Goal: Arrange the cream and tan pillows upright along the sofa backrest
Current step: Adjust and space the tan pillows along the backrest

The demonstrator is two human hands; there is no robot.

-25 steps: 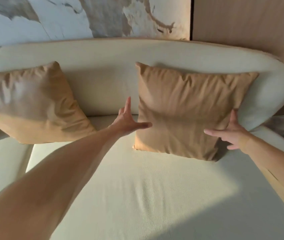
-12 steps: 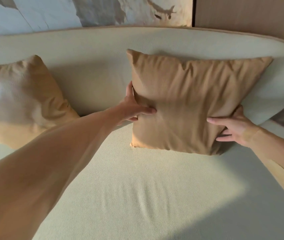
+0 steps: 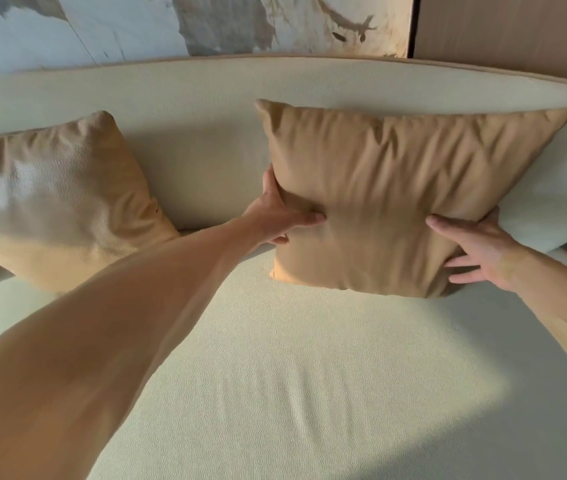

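From the head view, a square tan fabric pillow (image 3: 410,199) stands on its lower edge at the far right of the seat, its back leaning on the curved cream upholstered sofa backrest (image 3: 206,98). The person's left hand (image 3: 275,216) clamps the pillow's left edge, thumb pressed into the front face and fingers wrapped behind, so that the cover dents and puckers under the thumb. The right hand (image 3: 476,247) lies on the pillow's lower right corner with fingers spread apart, flat against the fabric rather than closed round it; whether any fingers hook behind the edge cannot be told. Holding both sides this way seems meant to square the pillow and press it upright against the backrest, the left hand steering while the right steadies the base. The cover is soft and matte, loosely filled, with diagonal creases running from the top corners. A second tan cushion with a paler, pebbled sheen (image 3: 53,202) sits well apart at the far left, tilted on one corner against the backrest and untouched, so it probably wants straightening next. The cream seat cushion (image 3: 309,375) in the near part of the scene has a fine grainy weave and a few shallow wrinkles, lit by a patch of sun.
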